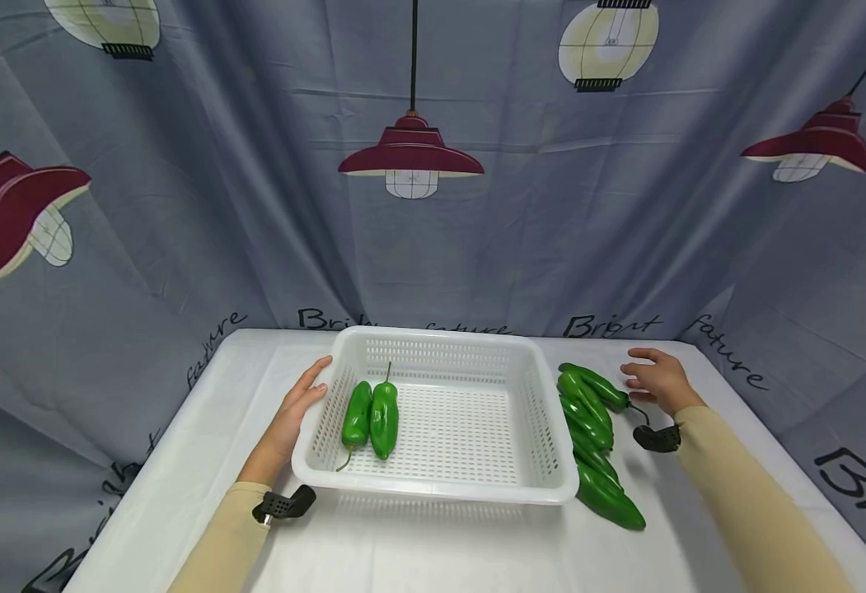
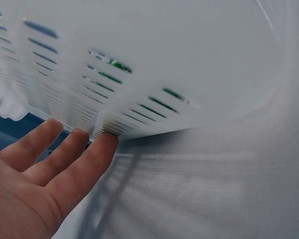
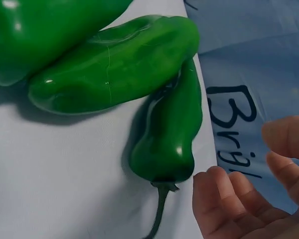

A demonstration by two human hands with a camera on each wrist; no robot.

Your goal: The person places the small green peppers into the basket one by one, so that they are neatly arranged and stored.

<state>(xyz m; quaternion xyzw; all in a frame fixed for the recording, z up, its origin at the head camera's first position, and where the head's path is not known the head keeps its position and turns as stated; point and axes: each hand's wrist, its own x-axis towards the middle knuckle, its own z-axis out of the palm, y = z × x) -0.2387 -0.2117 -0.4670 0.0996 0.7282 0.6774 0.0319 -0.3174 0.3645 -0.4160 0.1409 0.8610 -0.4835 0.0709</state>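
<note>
Two green peppers lie side by side at the left inside a white perforated plastic basket. My left hand rests against the basket's left side, its fingers fairly straight; in the left wrist view the fingertips touch the slotted wall. On the table right of the basket lies a row of several green peppers. Beside the farthest pepper, close to its stem end, is my right hand, fingers loosely bent with nothing between them.
A white cloth covers the table. Behind it hangs a blue-grey curtain printed with lamps and lettering. Each wrist carries a small black camera mount.
</note>
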